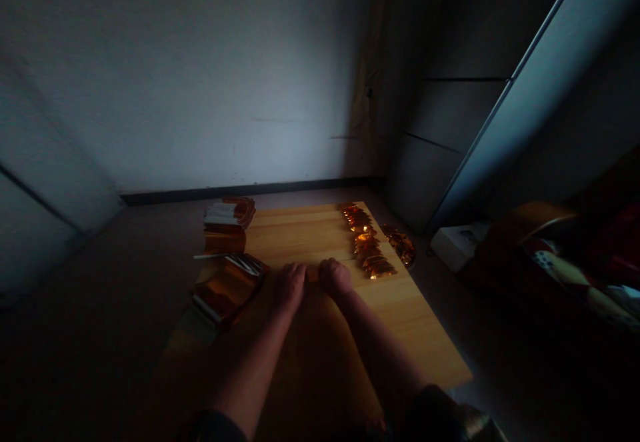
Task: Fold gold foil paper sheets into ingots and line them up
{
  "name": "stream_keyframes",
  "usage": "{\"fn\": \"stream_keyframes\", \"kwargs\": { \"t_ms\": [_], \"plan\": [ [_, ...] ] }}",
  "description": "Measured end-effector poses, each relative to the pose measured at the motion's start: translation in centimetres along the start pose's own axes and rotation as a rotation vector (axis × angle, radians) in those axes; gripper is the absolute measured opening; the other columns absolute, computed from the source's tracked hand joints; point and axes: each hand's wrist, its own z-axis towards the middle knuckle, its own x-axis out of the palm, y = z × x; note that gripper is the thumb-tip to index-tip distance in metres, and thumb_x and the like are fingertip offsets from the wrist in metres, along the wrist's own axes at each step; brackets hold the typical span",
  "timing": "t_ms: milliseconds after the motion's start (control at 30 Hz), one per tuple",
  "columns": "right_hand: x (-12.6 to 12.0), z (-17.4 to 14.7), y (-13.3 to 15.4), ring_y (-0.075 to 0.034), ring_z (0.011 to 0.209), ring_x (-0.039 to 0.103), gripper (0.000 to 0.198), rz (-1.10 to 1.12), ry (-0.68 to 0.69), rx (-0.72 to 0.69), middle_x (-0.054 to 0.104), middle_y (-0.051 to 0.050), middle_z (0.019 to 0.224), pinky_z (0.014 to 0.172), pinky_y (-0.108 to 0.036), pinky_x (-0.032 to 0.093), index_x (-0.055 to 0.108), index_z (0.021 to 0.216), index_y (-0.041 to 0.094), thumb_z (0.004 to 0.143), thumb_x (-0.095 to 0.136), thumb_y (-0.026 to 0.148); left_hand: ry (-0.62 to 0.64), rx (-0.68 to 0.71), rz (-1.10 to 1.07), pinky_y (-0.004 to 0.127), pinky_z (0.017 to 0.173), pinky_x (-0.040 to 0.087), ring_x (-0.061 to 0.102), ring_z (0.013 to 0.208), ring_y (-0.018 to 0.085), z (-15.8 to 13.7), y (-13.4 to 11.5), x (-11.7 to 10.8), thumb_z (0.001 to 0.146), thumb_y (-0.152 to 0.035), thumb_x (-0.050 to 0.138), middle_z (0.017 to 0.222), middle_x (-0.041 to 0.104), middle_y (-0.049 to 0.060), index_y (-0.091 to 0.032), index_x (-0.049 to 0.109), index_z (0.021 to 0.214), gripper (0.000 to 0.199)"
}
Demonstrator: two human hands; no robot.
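Note:
Over the middle of the wooden table, my left hand (290, 285) and my right hand (336, 276) are close together with curled fingers. A small piece of orange-gold foil paper (313, 275) shows between them, and both hands pinch its ends. Just right of my right hand lies a row of folded, shiny copper-coloured foil pieces (367, 245). Left of my left hand rests a stack of orange-gold foil sheets (227, 289) with white edges. Behind it are another foil stack (225, 241) and a curled white-and-copper bundle (230, 213). The dim light hides finger details.
The light wooden table (420, 335) stands before a pale wall (225, 95). More shiny foil pieces (399, 245) lie beyond its right edge, lower down. A white box (457, 245) sits on the floor at the right, near a tall cabinet (450, 115) and heaped cloth (575, 282).

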Motion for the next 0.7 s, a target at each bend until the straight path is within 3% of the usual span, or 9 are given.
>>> {"fn": "stream_keyframes", "kwargs": {
  "t_ms": [133,300,700],
  "plan": [
    [-0.4,-0.1,0.4,-0.016,0.080,0.062,0.018,0.057,0.030,0.051,0.065,-0.005,0.093,0.061,-0.023,0.038,0.063,0.093,0.022,0.089,0.048,0.028,0.020,0.003,-0.015,0.032,0.078,0.042,0.057,0.094,0.023,0.0,0.6,0.0,0.087,-0.013,0.038,0.098,0.064,0.009,-0.018,0.062,0.097,0.026],
    [-0.9,-1.0,1.4,-0.019,0.088,0.061,0.028,0.068,0.024,0.104,0.063,-0.007,0.097,0.065,-0.025,0.039,0.060,0.097,0.019,0.082,0.059,0.042,0.031,-0.003,-0.055,0.034,0.080,0.040,0.057,0.095,0.023,-0.4,0.9,-0.4,0.089,-0.027,0.042,0.100,0.064,0.009,-0.017,0.060,0.098,0.022],
    [-1.4,-0.7,1.3,-0.018,0.087,0.060,0.024,0.159,0.060,0.172,0.064,-0.007,0.099,0.066,-0.024,0.039,0.063,0.095,0.019,0.073,0.067,0.027,0.088,-0.030,-0.130,0.034,0.084,0.039,0.057,0.098,0.023,-0.3,1.2,-0.5,0.087,-0.029,0.049,0.105,0.064,0.008,-0.018,0.061,0.100,0.021]
  ]
}}
